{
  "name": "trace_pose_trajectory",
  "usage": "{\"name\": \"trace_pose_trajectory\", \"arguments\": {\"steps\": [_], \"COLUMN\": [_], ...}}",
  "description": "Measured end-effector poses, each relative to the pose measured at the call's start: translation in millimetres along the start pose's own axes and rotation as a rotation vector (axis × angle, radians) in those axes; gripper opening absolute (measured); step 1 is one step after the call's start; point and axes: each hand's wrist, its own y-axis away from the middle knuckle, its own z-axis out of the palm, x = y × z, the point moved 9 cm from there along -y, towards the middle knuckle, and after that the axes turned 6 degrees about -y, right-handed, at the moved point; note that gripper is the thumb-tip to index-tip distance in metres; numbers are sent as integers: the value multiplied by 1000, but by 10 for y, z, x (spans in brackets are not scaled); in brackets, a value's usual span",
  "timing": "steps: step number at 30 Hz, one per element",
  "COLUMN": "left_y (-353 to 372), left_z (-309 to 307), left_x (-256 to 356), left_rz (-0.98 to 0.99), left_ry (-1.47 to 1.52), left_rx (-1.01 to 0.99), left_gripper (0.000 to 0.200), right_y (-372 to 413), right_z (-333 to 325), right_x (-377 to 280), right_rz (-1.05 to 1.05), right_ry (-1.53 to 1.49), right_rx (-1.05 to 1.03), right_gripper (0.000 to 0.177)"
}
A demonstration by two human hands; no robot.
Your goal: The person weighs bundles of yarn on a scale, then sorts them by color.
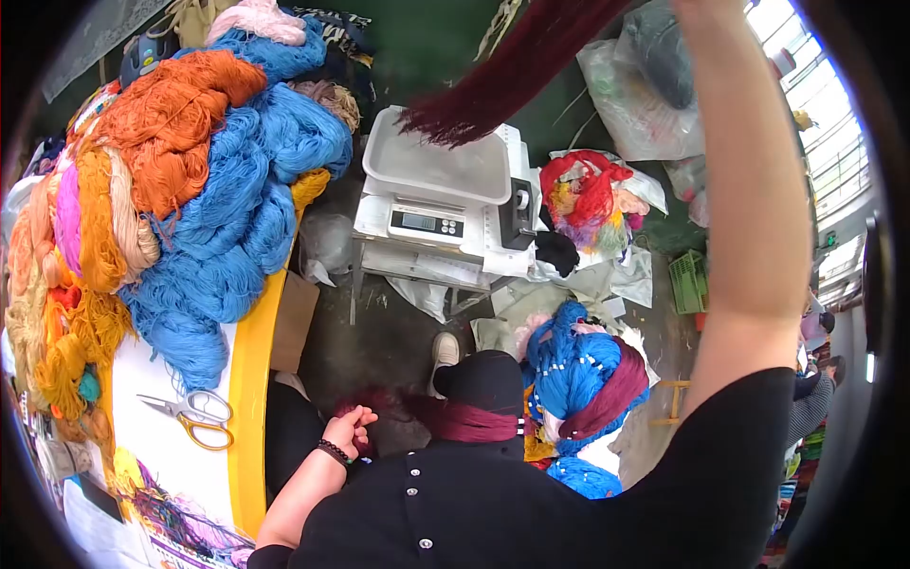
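My left hand (349,432), a dark bead bracelet at its wrist, is closed with maroon yarn showing around its fingers. A maroon yarn hank (469,420) lies across my thigh, its loose end blurred beside that hand. My right arm (754,209) reaches up to the top edge, and the hand itself is cut off there. Near it another maroon yarn bundle (531,71) hangs slanting, its frayed end over the scale tray (436,171). Beside my right thigh sits a pile of blue yarn hanks (569,365) with one maroon hank (607,394) draped over it.
To the left, a yellow-edged white table (251,379) carries heaps of blue yarn (213,247), orange yarn (175,123) and scissors (194,414). Ahead stands a digital scale (427,221) on a small stand. Mixed yarn (588,199), plastic bags (635,85) and a green crate (689,282) lie beyond.
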Motion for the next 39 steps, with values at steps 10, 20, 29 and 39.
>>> {"name": "trace_pose_trajectory", "arguments": {"steps": [10, 20, 29, 39], "left_y": [-59, 2, -32, -23], "left_z": [-50, -36, -85, -41], "left_x": [21, 45, 16, 13], "left_rz": [-3, -27, -35, -19], "left_ry": [-13, -25, 10, -18], "left_rx": [39, 62, 88, 95], "left_gripper": [17, 16, 14, 16], "right_y": [2183, 4031, 4912, 4910], "right_z": [290, 300, -1584, -1521], "right_x": [2802, 2255, 2717, 2793], "right_rz": [411, 160, 727, 588], "right_ry": [575, 992, 1161, 1134], "right_rx": [-478, -547, -457, -601], "right_gripper": [24, 49, 14, 13]}}
